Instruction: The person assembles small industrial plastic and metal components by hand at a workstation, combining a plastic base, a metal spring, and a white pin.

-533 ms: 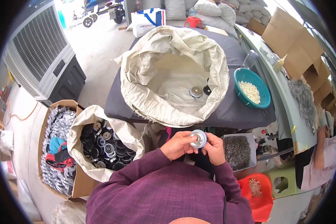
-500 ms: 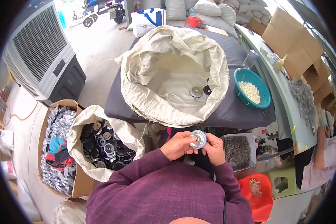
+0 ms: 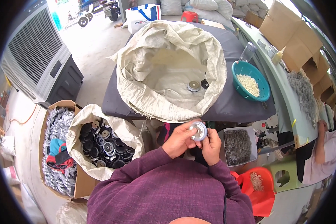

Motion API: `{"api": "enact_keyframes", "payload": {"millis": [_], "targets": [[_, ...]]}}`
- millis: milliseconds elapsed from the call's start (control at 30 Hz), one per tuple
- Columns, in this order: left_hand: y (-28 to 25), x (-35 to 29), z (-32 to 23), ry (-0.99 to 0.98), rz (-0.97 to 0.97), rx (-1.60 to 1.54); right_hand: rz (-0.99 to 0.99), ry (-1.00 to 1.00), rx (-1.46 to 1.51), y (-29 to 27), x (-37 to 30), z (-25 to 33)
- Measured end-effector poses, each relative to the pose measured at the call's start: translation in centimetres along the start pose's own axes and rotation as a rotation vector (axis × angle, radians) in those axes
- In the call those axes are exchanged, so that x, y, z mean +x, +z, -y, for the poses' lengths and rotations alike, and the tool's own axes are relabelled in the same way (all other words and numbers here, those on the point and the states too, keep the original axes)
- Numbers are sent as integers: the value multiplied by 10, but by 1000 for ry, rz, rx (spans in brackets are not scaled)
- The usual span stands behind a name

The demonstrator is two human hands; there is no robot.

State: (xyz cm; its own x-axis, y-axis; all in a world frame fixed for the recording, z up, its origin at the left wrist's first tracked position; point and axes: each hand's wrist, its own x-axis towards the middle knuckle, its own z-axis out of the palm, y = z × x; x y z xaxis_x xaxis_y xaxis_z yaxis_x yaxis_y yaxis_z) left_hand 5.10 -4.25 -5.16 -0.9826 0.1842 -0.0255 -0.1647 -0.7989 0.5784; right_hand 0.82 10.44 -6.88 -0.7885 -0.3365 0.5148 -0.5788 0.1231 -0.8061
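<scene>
Disc (image 3: 201, 130) nearer large sack (image 3: 138, 98) with discs (image 3: 193, 86)

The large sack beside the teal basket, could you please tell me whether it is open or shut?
Open: the large sack has its mouth spread wide, showing a silver disc and a dark disc inside.

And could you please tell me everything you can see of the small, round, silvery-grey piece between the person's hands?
The small, round, silvery-grey piece has a pale bluish-grey rim around a shinier, metallic-looking face; finer detail is too small to tell. That face tilts up toward the camera. In the view it sits just below the large off-white woven sack. The left hand holds it from the left, thumb over the face; the right hand holds its lower right edge.
</scene>
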Motion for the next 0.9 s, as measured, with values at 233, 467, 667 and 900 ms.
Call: {"api": "enact_keyframes", "payload": {"millis": [233,467,667,900], "targets": [[-22,3,-24,21,-286,498,36,301,250,-15,28,7],[-16,19,-10,114,-82,829,148,26,60,-11,33,-1],[-21,9,-15,255,-331,470,-85,397,286,-33,46,7],[-16,-1,-15,82,-203,327,-456,373,247,-129,176,-38]]}}
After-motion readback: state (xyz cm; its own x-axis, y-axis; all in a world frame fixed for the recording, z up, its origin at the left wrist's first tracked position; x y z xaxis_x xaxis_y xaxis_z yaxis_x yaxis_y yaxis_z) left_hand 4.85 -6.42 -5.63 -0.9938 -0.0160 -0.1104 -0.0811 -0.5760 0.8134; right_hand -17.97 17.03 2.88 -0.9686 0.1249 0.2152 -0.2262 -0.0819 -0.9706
